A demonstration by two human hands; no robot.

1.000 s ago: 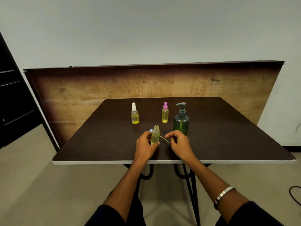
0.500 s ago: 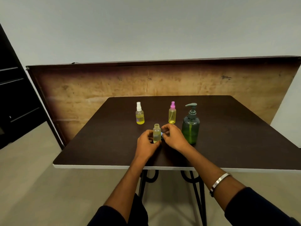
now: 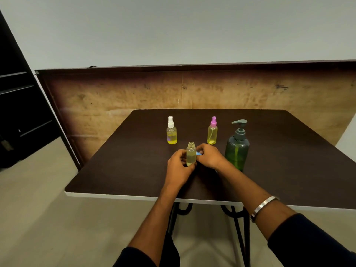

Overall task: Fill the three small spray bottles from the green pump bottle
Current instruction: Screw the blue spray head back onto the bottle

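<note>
Spray bottles, three: one uncapped (image 3: 191,155), upright at counter (image 3: 115,166) centre, gripped by left hand (image 3: 178,166), fingers curled round it. Right hand (image 3: 209,156) touching at 3 o'clock, fingers pinching blue spray cap (image 3: 198,154). White-capped bottle (image 3: 171,130) at 11 o'clock, pink-capped bottle (image 3: 212,130) at 1 o'clock. Green pump bottle (image 3: 237,146) at 3 o'clock, upright. Silver bracelet (image 3: 264,207) on right wrist.

Three small spray bottles (image 3: 171,132) (image 3: 212,132) (image 3: 191,155), one green pump bottle (image 3: 237,149), two hands (image 3: 179,162) (image 3: 210,156).
</note>
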